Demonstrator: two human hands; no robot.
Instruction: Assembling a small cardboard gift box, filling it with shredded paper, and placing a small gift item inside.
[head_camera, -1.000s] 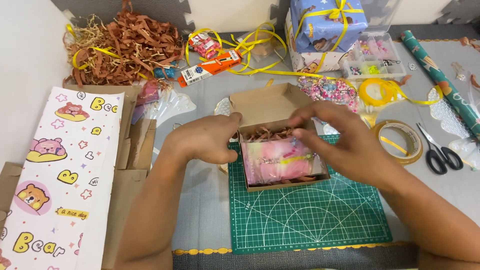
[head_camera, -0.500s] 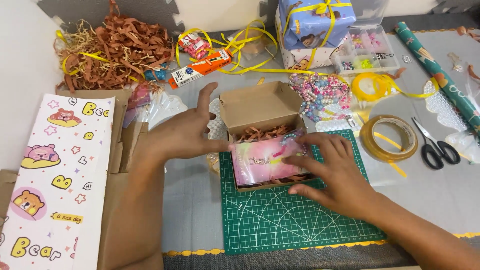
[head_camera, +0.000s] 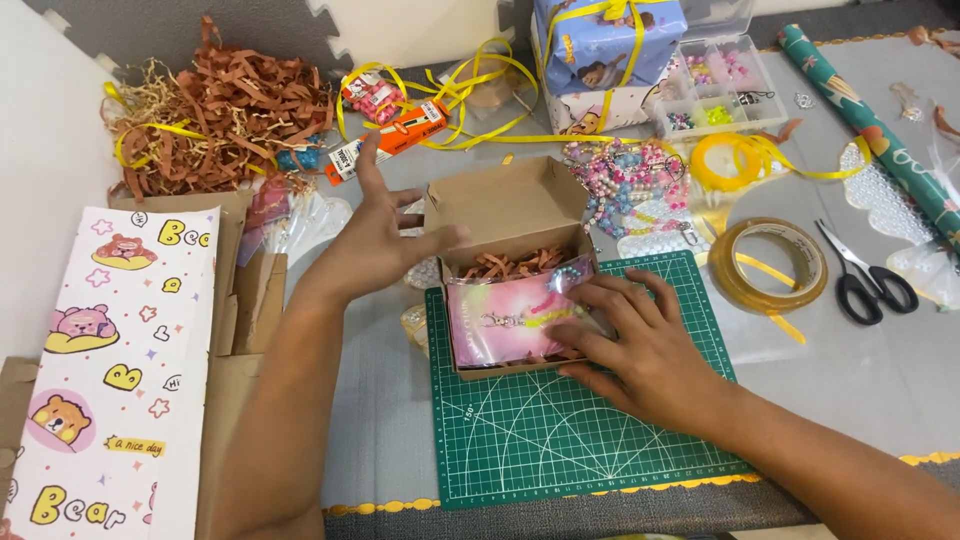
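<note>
left hand drawn back to the lid edge, right hand down on the packet

since half a second ago the left hand (head_camera: 375, 245) has pulled back a little from over the cardboard box (head_camera: 515, 265); its fingers are spread loose, the thumb touching the left edge of the raised lid, gripping nothing. the right hand (head_camera: 640, 345) has settled lower against the box's right side, fingers flat and apart, fingertips resting on the pink packet (head_camera: 510, 320), not closed around it. the packet lies tilted in the open box on top of brown paper shreds (head_camera: 515, 263). the box itself sits where it was, on the top edge of the green cutting mat (head_camera: 560, 430).

the counter (head_camera: 860, 380) is grey and crowded. left of the mat lies bear-print wrapping paper (head_camera: 110, 370) over flat cardboard. at the back a heap of brown shredded paper (head_camera: 220, 110), yellow ribbon (head_camera: 470, 85), and a wrapped gift box (head_camera: 605, 55). to the right a clear bead organiser (head_camera: 715, 90), a tape roll (head_camera: 770, 265), black-handled scissors (head_camera: 865, 275) and a green patterned paper roll (head_camera: 870, 125). a pale foam mat borders the far edge.
</note>
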